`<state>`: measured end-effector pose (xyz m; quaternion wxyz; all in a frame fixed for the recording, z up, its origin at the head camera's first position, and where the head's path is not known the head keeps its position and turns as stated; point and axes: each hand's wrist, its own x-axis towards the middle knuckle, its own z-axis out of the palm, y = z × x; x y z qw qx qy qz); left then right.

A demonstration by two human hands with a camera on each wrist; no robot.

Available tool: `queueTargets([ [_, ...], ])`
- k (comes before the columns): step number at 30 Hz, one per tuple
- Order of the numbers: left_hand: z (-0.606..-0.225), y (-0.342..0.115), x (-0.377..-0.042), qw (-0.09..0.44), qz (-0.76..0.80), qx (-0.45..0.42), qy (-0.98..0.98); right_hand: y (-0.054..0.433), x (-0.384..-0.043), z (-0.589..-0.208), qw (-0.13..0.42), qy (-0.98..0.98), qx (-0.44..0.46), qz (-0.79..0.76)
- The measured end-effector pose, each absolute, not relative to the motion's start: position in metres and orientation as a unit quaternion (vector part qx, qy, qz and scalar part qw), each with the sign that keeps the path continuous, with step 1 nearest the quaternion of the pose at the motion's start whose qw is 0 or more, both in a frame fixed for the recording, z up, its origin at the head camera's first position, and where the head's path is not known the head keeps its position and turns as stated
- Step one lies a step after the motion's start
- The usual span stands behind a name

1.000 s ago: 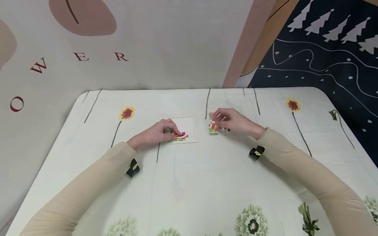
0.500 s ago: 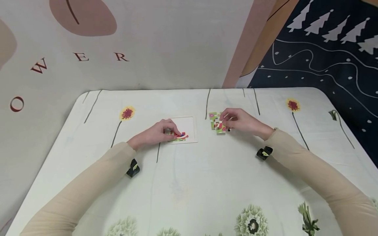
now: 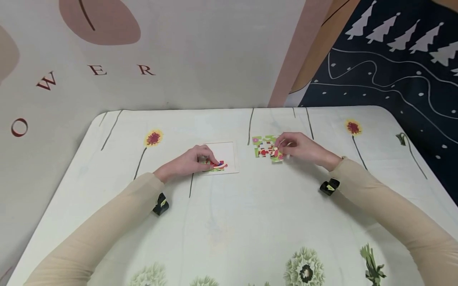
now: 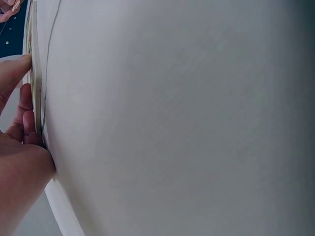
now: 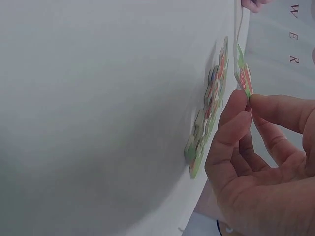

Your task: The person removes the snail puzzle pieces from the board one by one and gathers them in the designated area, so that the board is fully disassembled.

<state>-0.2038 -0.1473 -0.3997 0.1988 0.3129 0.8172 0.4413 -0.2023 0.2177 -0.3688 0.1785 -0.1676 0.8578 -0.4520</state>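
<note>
Fingertips of my left hand (image 3: 191, 159) rest on colourful puzzle pieces (image 3: 221, 168) at the front of a white rectangular puzzle board (image 3: 227, 149). From the left wrist, the board (image 4: 37, 73) appears edge-on, with the fingertips at its face. My right hand (image 3: 304, 149) pinches a green and red puzzle piece (image 5: 244, 76) between thumb and fingers. That piece overlaps the right side of a cluster of puzzle pieces (image 3: 263, 152) in the head view. From the right wrist, the cluster (image 5: 209, 105) lies flat on the table just beyond the hand.
A white cloth with printed flowers (image 3: 222, 222) covers the table (image 3: 161, 238). Behind it hang a pale lettered cloth (image 3: 196, 71) and a dark cloth with white trees (image 3: 379, 67). Black wrist cameras (image 3: 329, 186) sit under both sleeves.
My right hand has moved right with the pinched piece, uncovering more of the puzzle pieces on the table. My left hand has stayed in place on the board.
</note>
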Motion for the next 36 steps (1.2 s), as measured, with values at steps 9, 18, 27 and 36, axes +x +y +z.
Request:
queueTargets([
  [9, -0.402, -0.148, -0.205, 0.192, 0.446, 0.321, 0.813, 0.228, -0.198, -0.371, 0.178, 0.871, -0.15, -0.433],
  [18, -0.404, -0.148, -0.206, 0.192, 0.446, 0.321, 0.813, 0.238, -0.194, -0.372, 0.177, 0.886, -0.14, -0.406],
  [27, -0.402, -0.147, -0.206, 0.193, 0.451, 0.322, 0.81, 0.248, -0.192, -0.374, 0.178, 0.894, -0.128, -0.391],
  [36, -0.405, -0.148, -0.206, 0.192, 0.444, 0.32, 0.815, 0.251, -0.191, -0.378, 0.176, 0.894, -0.134, -0.39],
])
